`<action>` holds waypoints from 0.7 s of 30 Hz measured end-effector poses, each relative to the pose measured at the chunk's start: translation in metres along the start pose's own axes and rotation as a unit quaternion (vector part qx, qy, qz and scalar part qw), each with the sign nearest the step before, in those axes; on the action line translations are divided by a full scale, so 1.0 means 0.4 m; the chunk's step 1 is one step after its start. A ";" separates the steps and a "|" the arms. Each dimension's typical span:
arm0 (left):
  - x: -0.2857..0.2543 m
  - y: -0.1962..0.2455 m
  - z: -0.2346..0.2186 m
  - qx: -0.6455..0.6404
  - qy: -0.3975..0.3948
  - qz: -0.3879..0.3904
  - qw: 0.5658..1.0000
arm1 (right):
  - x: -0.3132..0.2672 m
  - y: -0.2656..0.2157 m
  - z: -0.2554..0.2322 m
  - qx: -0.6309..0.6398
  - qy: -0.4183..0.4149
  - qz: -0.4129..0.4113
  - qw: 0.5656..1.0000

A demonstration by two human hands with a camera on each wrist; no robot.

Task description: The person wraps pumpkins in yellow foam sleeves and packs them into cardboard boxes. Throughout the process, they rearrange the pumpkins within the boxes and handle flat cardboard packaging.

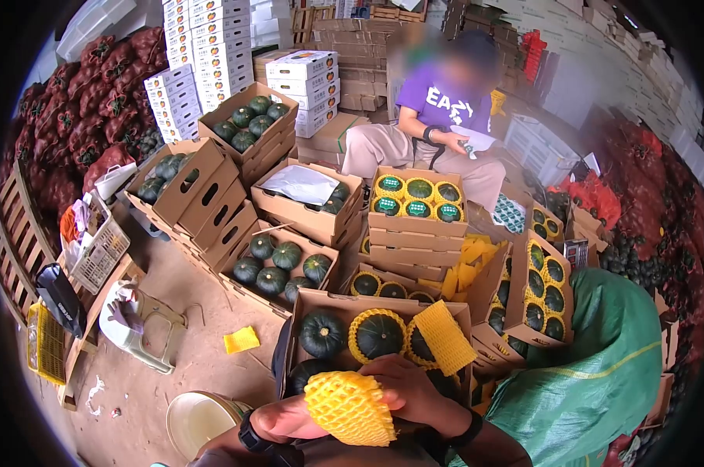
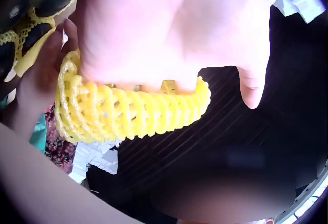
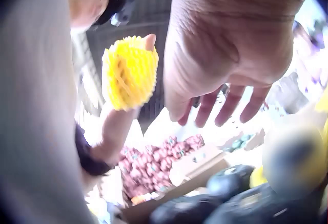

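Observation:
A yellow foam net [image 1: 350, 409] is pulled over the fingers of my left hand [image 1: 283, 420]. In the left wrist view the net [image 2: 133, 112] hides those fingers, while the thumb of the left hand [image 2: 169, 34] sticks out free. My right hand [image 1: 418, 393] is beside the net in the head view; the right wrist view shows this hand [image 3: 228, 50] apart from it, fingers loosely bent and holding nothing. Beyond the hands, a carton [image 1: 299, 306] holds dark green squashes [image 1: 322, 333], one of them in a yellow net [image 1: 378, 336]. Another flat net [image 1: 444, 337] lies over the carton's right part.
Cartons of squashes [image 1: 270, 261] stand ahead, with a seated person in a purple shirt [image 1: 444, 97] behind. A green sack [image 1: 585, 366] bulges at the right. At the left are a bucket [image 1: 201, 424], a plastic stool [image 1: 138, 327] and a yellow net on the floor [image 1: 241, 340].

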State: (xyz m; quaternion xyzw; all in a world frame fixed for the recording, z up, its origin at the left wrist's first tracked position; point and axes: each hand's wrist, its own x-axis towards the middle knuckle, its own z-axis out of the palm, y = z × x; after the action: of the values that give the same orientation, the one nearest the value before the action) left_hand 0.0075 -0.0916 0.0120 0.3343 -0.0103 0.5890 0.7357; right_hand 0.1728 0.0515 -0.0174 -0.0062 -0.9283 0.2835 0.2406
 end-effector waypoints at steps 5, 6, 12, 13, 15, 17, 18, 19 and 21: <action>0.002 0.053 0.017 0.117 0.164 0.046 0.978 | 0.002 -0.024 0.035 -0.169 -0.331 0.091 0.924; 0.002 0.060 0.021 0.127 0.206 0.040 0.969 | 0.003 -0.029 0.050 -0.190 -0.333 0.100 0.918; -0.063 0.098 -0.009 0.185 0.254 -0.001 0.950 | -0.032 0.011 0.024 0.011 -0.204 0.152 0.967; -0.070 0.106 -0.010 0.206 0.258 -0.030 0.944 | -0.036 -0.006 0.006 0.055 -0.140 0.173 0.973; -0.079 0.091 -0.040 0.287 0.223 -0.064 0.930 | -0.030 -0.055 -0.017 0.112 0.015 0.233 0.966; -0.039 0.044 -0.056 0.447 0.216 -0.105 0.862 | 0.001 -0.113 -0.020 0.048 0.114 0.222 0.967; 0.008 0.029 -0.033 0.532 0.208 -0.087 0.816 | 0.013 -0.151 -0.027 0.008 0.128 0.213 0.969; 0.038 0.012 -0.028 0.571 0.271 -0.030 0.775 | 0.018 -0.188 -0.031 -0.003 0.150 0.173 0.973; 0.059 -0.011 -0.051 0.499 0.341 0.093 0.791 | -0.028 -0.148 -0.009 0.095 0.232 0.082 0.965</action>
State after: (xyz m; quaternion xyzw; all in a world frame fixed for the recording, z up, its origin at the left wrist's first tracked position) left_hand 0.0109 -0.0615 0.0036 0.4300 0.5054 0.6538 0.3636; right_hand 0.1918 0.0020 0.0114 -0.1246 -0.8122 0.3801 0.4246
